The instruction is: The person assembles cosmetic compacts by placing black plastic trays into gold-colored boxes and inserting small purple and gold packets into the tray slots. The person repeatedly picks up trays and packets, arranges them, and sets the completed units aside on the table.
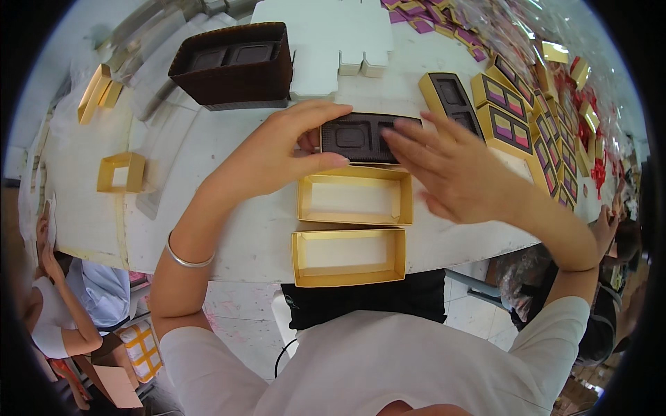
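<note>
At the middle of the table, a dark brown plastic insert tray with square hollows sits in a gold-edged box. My left hand grips its left end, thumb on the near edge and fingers at the far side. Over the right end is my right hand, its fingers stretched and slightly blurred; whether they touch the tray I cannot tell. Just nearer to me lies an open gold box with a white inside. A second open gold box is at the table's front edge.
A tall stack of brown trays stands at back left, beside white folded card. Right of my hands are a gold box with a tray and several filled boxes. A small gold box sits left. Other people work at both sides.
</note>
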The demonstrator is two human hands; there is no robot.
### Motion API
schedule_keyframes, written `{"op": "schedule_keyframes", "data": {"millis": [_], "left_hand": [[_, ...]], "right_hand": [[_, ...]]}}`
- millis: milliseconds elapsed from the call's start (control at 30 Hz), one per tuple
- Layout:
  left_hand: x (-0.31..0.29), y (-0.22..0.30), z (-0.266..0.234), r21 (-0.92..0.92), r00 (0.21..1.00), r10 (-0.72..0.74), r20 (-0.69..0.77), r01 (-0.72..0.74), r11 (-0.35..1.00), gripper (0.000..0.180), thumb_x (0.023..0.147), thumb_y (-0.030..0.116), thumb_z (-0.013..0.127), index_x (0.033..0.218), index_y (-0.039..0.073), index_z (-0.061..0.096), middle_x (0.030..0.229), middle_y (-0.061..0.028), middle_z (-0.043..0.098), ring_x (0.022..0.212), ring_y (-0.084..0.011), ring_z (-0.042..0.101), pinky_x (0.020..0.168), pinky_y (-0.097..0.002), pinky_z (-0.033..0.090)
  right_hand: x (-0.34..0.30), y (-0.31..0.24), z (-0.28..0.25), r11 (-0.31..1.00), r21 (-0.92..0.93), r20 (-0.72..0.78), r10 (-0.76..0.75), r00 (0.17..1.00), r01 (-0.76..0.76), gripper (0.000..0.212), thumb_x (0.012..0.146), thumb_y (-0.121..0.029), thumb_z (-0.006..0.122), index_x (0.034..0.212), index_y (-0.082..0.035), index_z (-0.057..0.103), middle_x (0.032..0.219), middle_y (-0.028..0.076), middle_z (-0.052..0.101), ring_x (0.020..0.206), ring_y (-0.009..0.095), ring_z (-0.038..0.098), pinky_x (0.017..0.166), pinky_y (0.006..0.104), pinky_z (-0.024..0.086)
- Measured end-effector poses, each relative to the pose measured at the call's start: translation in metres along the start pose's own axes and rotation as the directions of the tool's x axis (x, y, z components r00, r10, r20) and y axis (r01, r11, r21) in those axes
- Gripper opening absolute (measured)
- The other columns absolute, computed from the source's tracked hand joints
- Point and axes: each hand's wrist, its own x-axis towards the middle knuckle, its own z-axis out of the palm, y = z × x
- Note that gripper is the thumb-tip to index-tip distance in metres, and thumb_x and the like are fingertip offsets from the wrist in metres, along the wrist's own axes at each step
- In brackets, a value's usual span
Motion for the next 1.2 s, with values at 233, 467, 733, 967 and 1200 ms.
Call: {"op": "schedule_keyframes", "data": {"millis": [233, 467, 733, 967, 1200], "left_hand": [[0.002, 0.003, 0.004, 0.013, 0.997, 0.074, -0.022, -0.074, 0.997, 0.058, 0.077, 0.016, 0.075, 0.129, 0.007, 0.051, 0.122, -0.0078, 0.051, 0.081, -0.0141, 0.053, 0.073, -0.0271, 0.048], [-0.002, 0.004, 0.015, 0.244, 0.99, 0.124, -0.066, -0.104, 0.964, 0.053, 0.079, 0.026, 0.07, 0.126, 0.011, 0.051, 0.116, -0.0097, 0.054, 0.09, -0.025, 0.061, 0.08, -0.0365, 0.05], [0.005, 0.01, 0.024, 0.171, 0.971, 0.052, -0.234, -0.011, 0.985, 0.051, 0.078, 0.024, 0.072, 0.123, 0.01, 0.052, 0.124, -0.0087, 0.049, 0.081, -0.0216, 0.061, 0.075, -0.0332, 0.05], [0.003, 0.014, 0.011, 0.142, 0.859, 0.203, -0.471, -0.153, 0.978, 0.025, 0.076, 0.024, 0.077, 0.086, 0.005, 0.065, 0.077, -0.0015, 0.06, 0.056, -0.0084, 0.046, 0.051, -0.0226, 0.038], [-0.03, 0.073, 0.008, 0.662, 0.792, 0.505, -0.343, -0.178, 0.728, 0.079, 0.056, 0.021, 0.086, 0.126, 0.01, 0.05, 0.136, -0.0077, 0.042, 0.079, -0.0162, 0.054, 0.064, -0.025, 0.044]], "right_hand": [[0.014, 0.015, -0.01, 0.939, 0.307, -0.4, 0.275, 0.874, -0.155, 0.043, 0.081, -0.012, 0.061, 0.121, 0.004, 0.053, 0.133, 0.018, 0.047, 0.117, 0.031, 0.05, 0.096, 0.0416, 0.041], [0.136, 0.026, -0.011, 0.969, 0.202, -0.481, 0.224, 0.848, -0.142, 0.016, 0.072, -0.003, 0.068, 0.086, 0.001, 0.062, 0.099, 0.012, 0.057, 0.091, 0.031, 0.06, 0.074, 0.0382, 0.05], [0.154, 0.038, -0.022, 0.934, 0.287, -0.464, 0.331, 0.821, -0.214, 0.009, 0.081, -0.004, 0.061, 0.085, 0.005, 0.061, 0.09, 0.011, 0.055, 0.079, 0.027, 0.058, 0.067, 0.0353, 0.046], [0.102, 0.039, -0.05, 0.844, 0.536, -0.711, 0.465, 0.527, -0.022, 0.008, 0.088, -0.006, 0.059, 0.093, -0.002, 0.055, 0.084, 0.001, 0.055, 0.078, 0.011, 0.05, 0.066, 0.028, 0.042], [-0.01, 0.001, -0.034, -0.254, 0.966, 0.166, 0.751, 0.639, 0.049, 0.022, 0.091, -0.025, 0.055, 0.093, -0.004, 0.06, 0.064, 0.0, 0.049, 0.053, 0.008, 0.043, 0.049, 0.0219, 0.033]]}}
